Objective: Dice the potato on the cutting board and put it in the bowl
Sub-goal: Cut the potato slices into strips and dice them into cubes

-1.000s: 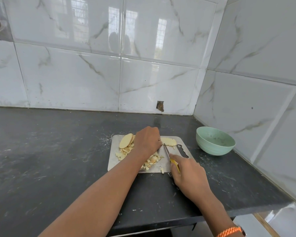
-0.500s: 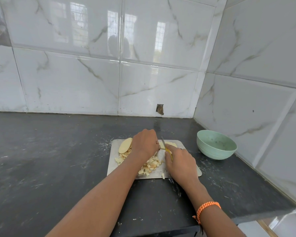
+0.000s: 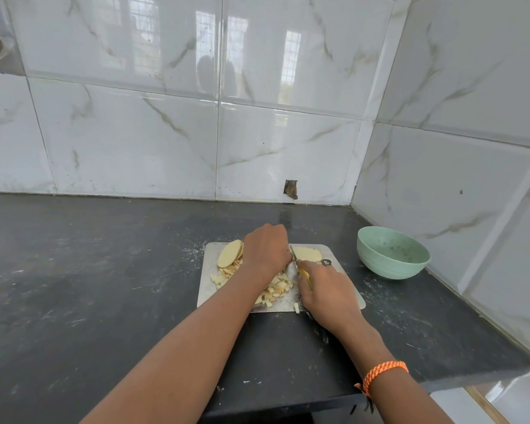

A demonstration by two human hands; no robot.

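A pale grey cutting board (image 3: 208, 283) lies on the dark counter. Potato slices (image 3: 229, 253) lean at its far left, a flat slice (image 3: 308, 254) lies at its far right, and a heap of diced potato (image 3: 276, 286) sits in the middle. My left hand (image 3: 266, 249) presses down with curled fingers on potato hidden beneath it. My right hand (image 3: 328, 289) grips a knife with a yellow handle (image 3: 304, 274); its blade (image 3: 293, 253) points away from me, right beside the left fingers. The mint green bowl (image 3: 392, 253) stands to the right of the board.
Tiled walls close off the counter at the back and on the right, just behind the bowl. The counter's front edge (image 3: 288, 405) runs below my forearms. Dark counter (image 3: 89, 270) stretches to the left of the board, dusted with white marks.
My right hand has moved forward from the board's near edge, bringing the knife blade up against the left hand's fingers. The left hand has stayed in place.
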